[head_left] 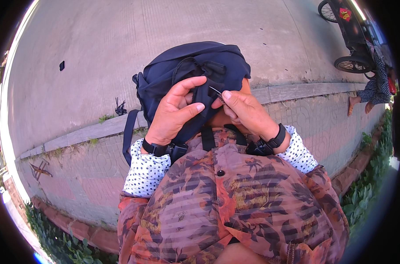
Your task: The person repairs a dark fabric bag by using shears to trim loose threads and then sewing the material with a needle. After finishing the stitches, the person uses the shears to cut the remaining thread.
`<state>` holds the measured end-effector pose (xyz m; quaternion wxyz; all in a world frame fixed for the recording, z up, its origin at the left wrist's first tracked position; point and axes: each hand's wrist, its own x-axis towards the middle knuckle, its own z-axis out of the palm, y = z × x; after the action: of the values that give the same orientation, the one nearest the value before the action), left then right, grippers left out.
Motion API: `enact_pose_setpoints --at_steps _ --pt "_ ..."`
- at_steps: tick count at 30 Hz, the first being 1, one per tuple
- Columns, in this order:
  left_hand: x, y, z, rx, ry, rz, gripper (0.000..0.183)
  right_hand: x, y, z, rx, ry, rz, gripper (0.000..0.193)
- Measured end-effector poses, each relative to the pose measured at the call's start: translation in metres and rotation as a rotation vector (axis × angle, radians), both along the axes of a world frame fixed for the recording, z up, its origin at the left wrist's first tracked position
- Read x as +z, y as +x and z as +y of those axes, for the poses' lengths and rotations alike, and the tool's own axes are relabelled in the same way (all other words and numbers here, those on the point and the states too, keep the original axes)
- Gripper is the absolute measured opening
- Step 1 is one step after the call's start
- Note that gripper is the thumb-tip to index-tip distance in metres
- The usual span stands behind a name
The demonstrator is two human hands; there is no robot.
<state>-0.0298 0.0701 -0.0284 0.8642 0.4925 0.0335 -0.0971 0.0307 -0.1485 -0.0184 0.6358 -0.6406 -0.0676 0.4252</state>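
Hands, two of them: the right hand [251, 113] pinches one thin tool [215, 90] between thumb and finger, maybe to keep its tip free. The left hand [170, 112] curls close by, thumb and first finger apart; I cannot tell if its other fingers hold cloth. The tool is over one dark bag [193, 66], kept close to the body, maybe so both hands can reach it. Two black bands [152, 148] sit one on each wrist, likely tight so they will not slip. Two dotted sleeves [146, 176] poke out of one leafy top [257, 193]. To the left, one black bundle [120, 108] lies by the curb [81, 137], and one black thing [62, 66] lies on the road [90, 48]. Far right, one cart [352, 37] shows at least two wheels [353, 64], and two bare feet [352, 105] are near it
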Motion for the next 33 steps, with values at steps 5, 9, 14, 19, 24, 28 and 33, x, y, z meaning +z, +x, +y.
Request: enact_pose_setpoints --at_steps 5,9,14,19,24,28,33 --pt "0.001 0.001 -0.001 0.003 0.005 -0.002 0.054 -0.003 -0.001 0.001 -0.004 0.018 -0.014 0.043" --pt "0.000 0.002 0.000 -0.002 0.018 0.006 0.054 -0.006 -0.001 0.001 -0.018 0.031 -0.045 0.041" --pt "-0.002 0.002 0.001 -0.004 0.016 -0.007 0.055 -0.005 -0.001 0.001 -0.065 -0.023 -0.149 0.038" --pt "-0.003 0.000 0.001 -0.009 0.007 0.011 0.054 -0.008 -0.002 -0.004 -0.055 -0.004 -0.142 0.038" --pt "0.001 0.001 0.000 -0.020 -0.009 0.034 0.057 -0.005 -0.003 -0.007 -0.057 -0.013 -0.145 0.038" --pt "0.001 0.001 0.000 -0.005 -0.026 0.030 0.057 0.004 -0.003 -0.014 -0.011 -0.001 0.038 0.040" --pt "-0.003 0.002 -0.001 0.012 -0.008 -0.026 0.055 0.006 -0.006 -0.017 0.009 -0.027 0.063 0.039"
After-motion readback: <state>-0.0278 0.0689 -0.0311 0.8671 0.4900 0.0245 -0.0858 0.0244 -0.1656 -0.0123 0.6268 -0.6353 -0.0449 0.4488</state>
